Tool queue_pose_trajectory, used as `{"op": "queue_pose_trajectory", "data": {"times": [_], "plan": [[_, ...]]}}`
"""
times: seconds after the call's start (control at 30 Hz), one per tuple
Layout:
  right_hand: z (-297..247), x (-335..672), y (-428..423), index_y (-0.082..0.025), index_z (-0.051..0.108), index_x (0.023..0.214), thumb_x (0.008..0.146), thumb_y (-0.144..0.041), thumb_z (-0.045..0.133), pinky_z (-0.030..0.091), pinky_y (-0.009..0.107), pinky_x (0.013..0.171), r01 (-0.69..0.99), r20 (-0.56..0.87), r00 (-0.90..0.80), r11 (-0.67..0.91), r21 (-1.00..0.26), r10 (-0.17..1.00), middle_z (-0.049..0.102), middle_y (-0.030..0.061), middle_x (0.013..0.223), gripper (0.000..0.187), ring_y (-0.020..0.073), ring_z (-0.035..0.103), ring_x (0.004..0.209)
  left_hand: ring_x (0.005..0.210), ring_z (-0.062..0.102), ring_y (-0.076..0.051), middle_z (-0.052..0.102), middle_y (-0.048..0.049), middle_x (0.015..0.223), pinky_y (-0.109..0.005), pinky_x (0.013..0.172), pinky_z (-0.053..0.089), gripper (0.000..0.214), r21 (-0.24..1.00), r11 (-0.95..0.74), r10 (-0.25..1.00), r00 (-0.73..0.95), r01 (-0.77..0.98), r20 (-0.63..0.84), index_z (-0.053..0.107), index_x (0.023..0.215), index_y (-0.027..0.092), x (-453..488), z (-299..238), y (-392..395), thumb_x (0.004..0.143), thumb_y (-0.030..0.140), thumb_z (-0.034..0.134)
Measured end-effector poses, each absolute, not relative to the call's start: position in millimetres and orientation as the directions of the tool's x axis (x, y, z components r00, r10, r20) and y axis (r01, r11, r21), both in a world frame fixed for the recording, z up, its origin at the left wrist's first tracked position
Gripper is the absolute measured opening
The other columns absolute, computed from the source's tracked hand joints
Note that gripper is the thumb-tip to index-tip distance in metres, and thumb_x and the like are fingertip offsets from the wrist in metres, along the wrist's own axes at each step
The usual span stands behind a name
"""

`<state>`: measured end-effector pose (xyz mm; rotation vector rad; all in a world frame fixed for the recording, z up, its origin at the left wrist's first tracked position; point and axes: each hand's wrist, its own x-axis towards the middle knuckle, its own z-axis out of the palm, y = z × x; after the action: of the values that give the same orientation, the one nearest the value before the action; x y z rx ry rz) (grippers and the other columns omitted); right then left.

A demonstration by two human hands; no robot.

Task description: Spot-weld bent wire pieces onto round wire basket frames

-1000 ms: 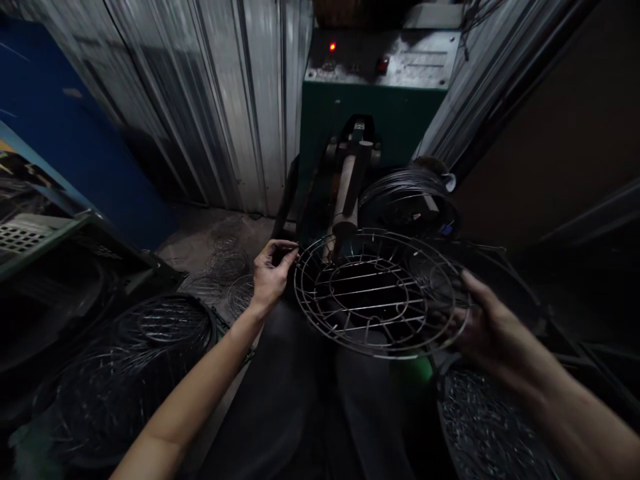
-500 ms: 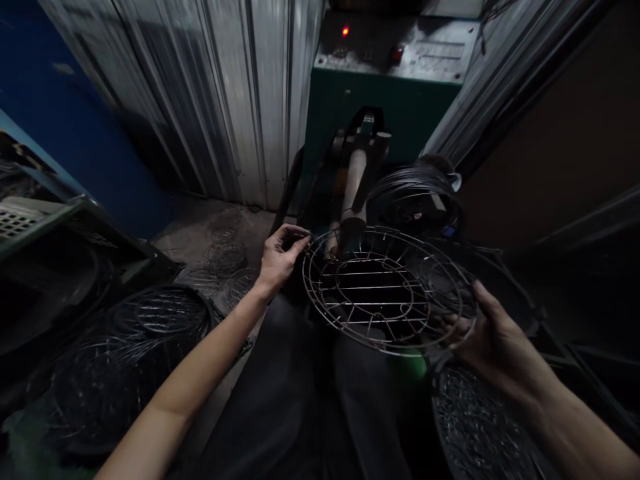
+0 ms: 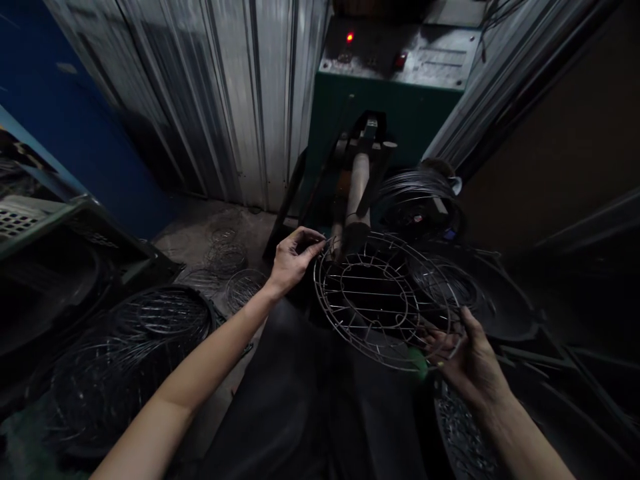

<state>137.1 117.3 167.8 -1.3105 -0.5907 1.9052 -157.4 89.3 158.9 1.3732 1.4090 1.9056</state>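
A round wire rack (image 3: 373,293), with an inner ring, parallel bars and short bent wires, lies tilted over my lap. My right hand (image 3: 470,363) grips its right rim, thumb on top and fingers underneath. Thumb and forefinger of my left hand (image 3: 293,260) are pinched together at the rack's far left rim; whatever is between them is too small to make out. Just right of those fingertips, the machine's metal arm (image 3: 359,183) reaches down to the rack's far left edge. Whether it touches the wire I cannot tell.
The green machine (image 3: 390,100) has a panel with a lit red lamp (image 3: 350,37). Wire rings (image 3: 420,193) hang right of its arm. A bin of short metal pieces (image 3: 465,427) stands low right. Wire racks (image 3: 165,310) pile up left, by a crate (image 3: 75,227).
The rack and both hands have shifted relative to the machine arm; the rack's left rim now sits closer under it. The right hand has moved left and slightly down in view.
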Motion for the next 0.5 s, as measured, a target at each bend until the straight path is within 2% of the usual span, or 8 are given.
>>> {"op": "queue_pose_trajectory", "data": {"times": [0.13, 0.2, 0.3, 0.5], "plan": [[166, 138, 120, -0.026, 0.058, 0.087, 0.078, -0.041, 0.059, 0.056, 0.034, 0.055, -0.314, -0.553, -0.196, -0.586, -0.747, 0.81, 0.065, 0.0022, 0.07, 0.017, 0.0186, 0.063, 0.057, 0.073, 0.061, -0.011, 0.064, 0.0005, 0.077, -0.022, 0.07, 0.049, 0.009, 0.868, -0.429, 0.761, -0.417, 0.252, 0.497, 0.064, 0.079, 0.018, -158, 162, 90, 0.077, 0.027, 0.067], [165, 138, 121, -0.026, 0.059, 0.088, 0.079, -0.042, 0.058, 0.057, 0.038, 0.061, -0.31, -0.553, -0.198, -0.587, -0.748, 0.809, 0.065, 0.0034, 0.071, 0.019, 0.0208, 0.065, 0.063, 0.073, 0.06, -0.011, 0.064, 0.0007, 0.077, -0.021, 0.069, 0.048, 0.008, 0.866, -0.427, 0.765, -0.407, 0.26, 0.499, 0.064, 0.079, 0.018, -159, 163, 91, 0.077, 0.026, 0.066], [167, 137, 122, -0.024, 0.06, 0.09, 0.082, -0.042, 0.052, 0.057, 0.04, 0.062, -0.298, -0.567, -0.201, -0.601, -0.742, 0.799, 0.066, 0.0055, 0.074, 0.021, 0.0221, 0.066, 0.066, 0.074, 0.061, -0.011, 0.065, 0.0004, 0.077, -0.022, 0.07, 0.048, 0.008, 0.868, -0.424, 0.772, -0.399, 0.258, 0.495, 0.064, 0.079, 0.018, -159, 163, 92, 0.078, 0.026, 0.066], [178, 134, 124, -0.026, 0.059, 0.087, 0.086, -0.039, 0.047, 0.055, 0.028, 0.051, -0.332, -0.585, -0.14, -0.594, -0.733, 0.799, 0.067, 0.005, 0.07, 0.018, 0.0193, 0.066, 0.061, 0.071, 0.06, -0.011, 0.064, 0.0005, 0.076, -0.022, 0.069, 0.049, 0.011, 0.879, -0.414, 0.763, -0.438, 0.234, 0.476, 0.063, 0.078, 0.018, -160, 159, 91, 0.077, 0.028, 0.067]]}}
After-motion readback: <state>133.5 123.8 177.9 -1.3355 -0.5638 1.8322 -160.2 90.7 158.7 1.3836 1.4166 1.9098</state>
